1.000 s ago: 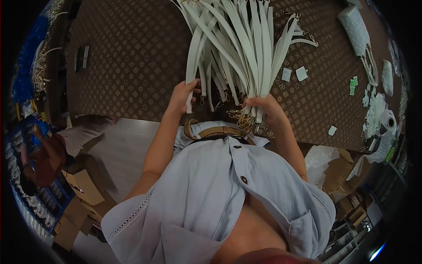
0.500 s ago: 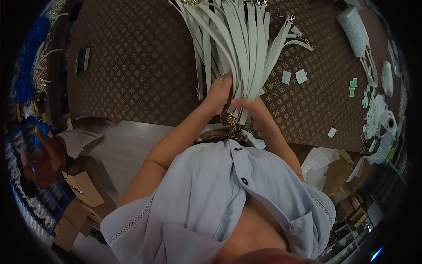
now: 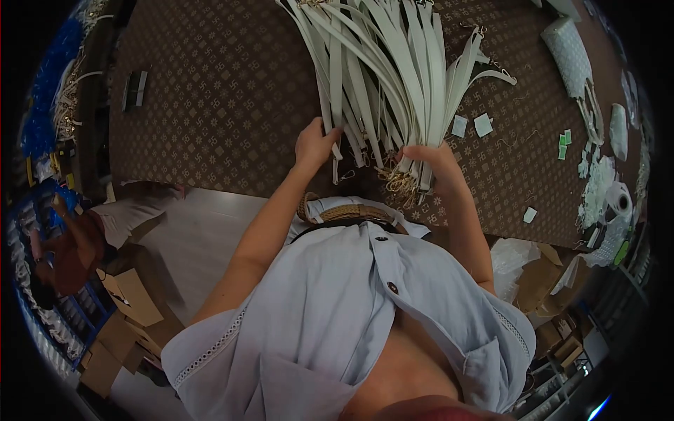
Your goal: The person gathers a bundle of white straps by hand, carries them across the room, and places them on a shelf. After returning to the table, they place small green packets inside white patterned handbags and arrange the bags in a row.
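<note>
A large bundle of white straps (image 3: pixel 421 77) with gold metal clasps (image 3: pixel 399 184) fans out over the brown patterned tabletop (image 3: pixel 210 91). My right hand (image 3: pixel 444 163) is closed round the near end of the bundle, thumb across the straps, just above the clasps. Further left, my left hand (image 3: pixel 316 144) pinches white straps at the bundle's left side, near their lower ends. Parts of the fingers of both hands are hidden by the straps.
Small white cards (image 3: pixel 483 125), green tags (image 3: pixel 563 144), a white woven bag (image 3: pixel 567 56) and a plastic roll (image 3: pixel 618 199) lie at the right. A dark card (image 3: pixel 135 91) is at the left. Another person (image 3: pixel 70 256) is at far left, near cardboard boxes (image 3: pixel 133 298).
My left hand has moved left, away from my right hand, and now grips straps at the left side. My right hand has shifted right with the bundle, and the clasps have spread into view.
</note>
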Tool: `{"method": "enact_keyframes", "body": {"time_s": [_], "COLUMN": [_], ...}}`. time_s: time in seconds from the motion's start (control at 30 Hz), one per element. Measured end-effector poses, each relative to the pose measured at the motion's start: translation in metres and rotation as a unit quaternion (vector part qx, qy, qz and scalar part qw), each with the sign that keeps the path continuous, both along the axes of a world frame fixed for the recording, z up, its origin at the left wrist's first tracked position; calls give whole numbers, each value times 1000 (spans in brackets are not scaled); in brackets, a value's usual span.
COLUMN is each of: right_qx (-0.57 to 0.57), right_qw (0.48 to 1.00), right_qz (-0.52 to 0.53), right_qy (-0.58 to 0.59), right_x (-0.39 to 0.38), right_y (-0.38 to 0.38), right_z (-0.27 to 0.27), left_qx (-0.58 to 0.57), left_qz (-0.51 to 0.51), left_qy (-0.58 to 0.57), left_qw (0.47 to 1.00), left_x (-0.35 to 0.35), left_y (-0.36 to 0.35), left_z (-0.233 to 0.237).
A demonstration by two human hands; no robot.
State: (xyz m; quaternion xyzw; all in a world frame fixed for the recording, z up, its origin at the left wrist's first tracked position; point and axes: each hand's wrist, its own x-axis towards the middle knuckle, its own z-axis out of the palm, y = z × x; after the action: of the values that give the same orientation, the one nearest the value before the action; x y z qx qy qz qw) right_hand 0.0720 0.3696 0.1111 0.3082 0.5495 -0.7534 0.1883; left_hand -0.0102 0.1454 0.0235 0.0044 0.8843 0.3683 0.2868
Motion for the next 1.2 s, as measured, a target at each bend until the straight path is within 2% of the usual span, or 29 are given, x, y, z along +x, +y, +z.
{"method": "enact_keyframes", "body": {"time_s": [0.13,0.2,0.23,0.27,0.33,0.43,0.57,0.6,0.63,0.67,0.8,0.87,1.0,1.03,1.07,1.1,1.13,1.17,1.2], "right_qx": [17,16,19,20,21,39,47,47,44,41,51,53,40,45,46,51,56,54,51], "right_qw": [1000,1000,1000,1000,999,999,998,998,999,999,997,997,998,998,998,998,998,998,998], "right_qz": [13,17,20,19,21,28,37,34,29,24,51,58,42,42,41,39,37,36,38], "right_qy": [-12,-11,-11,-12,-15,-21,-11,-12,-13,-12,-5,-12,2,1,3,4,6,5,-2], "right_x": [8,10,11,13,13,12,12,14,16,16,13,13,17,16,15,15,15,16,16], "right_y": [0,-3,-3,-2,-1,-1,4,6,7,7,4,3,4,5,5,5,4,3,3], "right_z": [-4,-6,-6,-7,-8,-8,-8,-8,-8,-10,-8,-5,-10,-11,-10,-7,-5,-5,-4], "left_qx": [-69,-96,-118,-117,-90,-149,-119,9,135,307,251,82,46,57,67,67,195,314,272], "left_qz": [-79,-185,-222,-223,-122,-177,-164,-57,50,216,238,52,27,22,16,13,121,228,241], "left_qy": [-3,48,-22,-23,-54,-84,-14,-44,-71,-120,-153,-128,-69,31,132,133,31,-72,-82], "left_qw": [994,977,968,968,987,969,979,997,987,919,926,987,996,998,989,989,973,919,928], "left_x": [21,39,44,46,47,34,44,45,46,46,26,22,24,24,19,15,10,6,3], "left_y": [-19,-24,-25,-22,-12,22,12,-1,-10,-11,-3,18,28,20,17,12,6,4,7], "left_z": [-1,5,9,14,21,57,2,-7,-16,-15,-7,6,-11,-32,-33,-33,-34,-25,-13]}}
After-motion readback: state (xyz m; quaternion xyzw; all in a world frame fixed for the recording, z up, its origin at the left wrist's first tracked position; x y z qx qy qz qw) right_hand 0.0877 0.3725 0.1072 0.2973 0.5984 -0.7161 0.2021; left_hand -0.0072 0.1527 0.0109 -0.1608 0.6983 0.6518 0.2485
